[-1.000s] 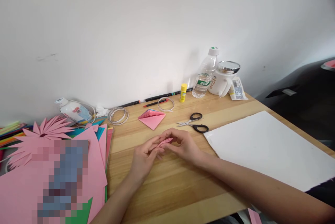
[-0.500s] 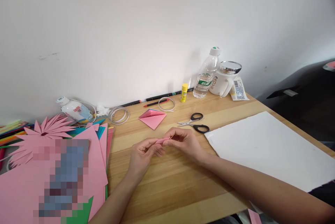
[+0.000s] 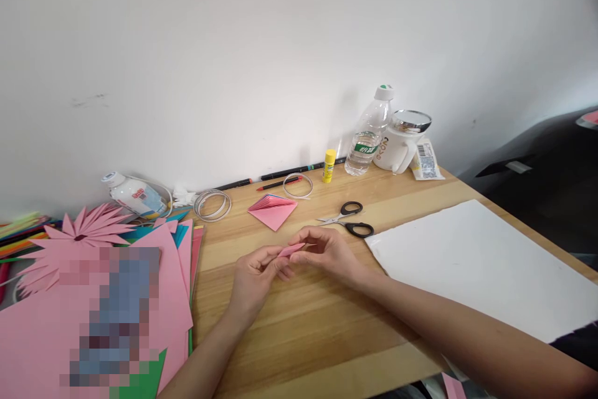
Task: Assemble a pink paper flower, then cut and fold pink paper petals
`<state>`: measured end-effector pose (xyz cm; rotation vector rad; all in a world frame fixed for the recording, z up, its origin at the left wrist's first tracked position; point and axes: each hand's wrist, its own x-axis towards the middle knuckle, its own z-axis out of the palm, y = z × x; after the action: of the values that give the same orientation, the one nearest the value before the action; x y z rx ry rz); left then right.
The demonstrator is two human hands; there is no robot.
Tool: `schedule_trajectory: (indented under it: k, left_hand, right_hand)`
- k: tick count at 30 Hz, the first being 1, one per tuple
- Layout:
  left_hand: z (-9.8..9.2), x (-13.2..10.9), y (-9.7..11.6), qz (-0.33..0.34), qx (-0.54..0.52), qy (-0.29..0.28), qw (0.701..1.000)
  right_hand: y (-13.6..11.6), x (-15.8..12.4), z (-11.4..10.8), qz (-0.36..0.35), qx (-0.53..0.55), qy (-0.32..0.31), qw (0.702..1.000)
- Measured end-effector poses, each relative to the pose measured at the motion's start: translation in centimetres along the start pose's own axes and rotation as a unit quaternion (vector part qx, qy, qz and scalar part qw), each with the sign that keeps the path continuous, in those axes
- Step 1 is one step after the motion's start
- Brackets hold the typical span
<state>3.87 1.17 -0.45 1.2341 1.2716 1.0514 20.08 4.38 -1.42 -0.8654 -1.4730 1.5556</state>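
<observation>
A small folded piece of pink paper [image 3: 290, 250] is held above the wooden table [image 3: 299, 337]. My left hand [image 3: 256, 271] pinches its left end between thumb and fingers. On the other side, my right hand [image 3: 327, 254] has thumb and fingertips closed around its right end. Just behind the hands lies a pink folded paper fan [image 3: 273, 212] with many layers. Scissors [image 3: 352, 220] with black handles rest partly open behind my right hand.
Pink and coloured sheets [image 3: 174, 262] and a spiky pink paper flower [image 3: 84, 228] cover the left side. A white board [image 3: 486, 268] lies right. Along the wall stand a glue stick [image 3: 329, 166], a water bottle [image 3: 369, 131], a mug [image 3: 397, 147], pens and tape rings [image 3: 212, 205].
The fingers of my right hand have shifted slightly left along the small pink paper, and the paper has tilted a little. My left hand stays almost in place.
</observation>
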Motion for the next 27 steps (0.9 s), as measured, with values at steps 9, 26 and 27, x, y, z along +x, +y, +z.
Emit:
schedule_trajectory:
  k: [9,26,27]
  left_hand:
    - [0.2,0.0,-0.4,-0.038,0.005,-0.018,0.999]
    - [-0.1,0.3,0.3,-0.110,-0.105,-0.136,0.979]
    - [-0.2,0.3,0.2,-0.111,-0.105,-0.128,0.980]
  right_hand:
    - [0.8,0.1,0.1,0.052,0.021,-0.047,0.997]
    - [0.0,0.1,0.1,0.114,0.063,-0.067,0.989]
    - [0.1,0.2,0.0,0.110,0.060,-0.066,0.990]
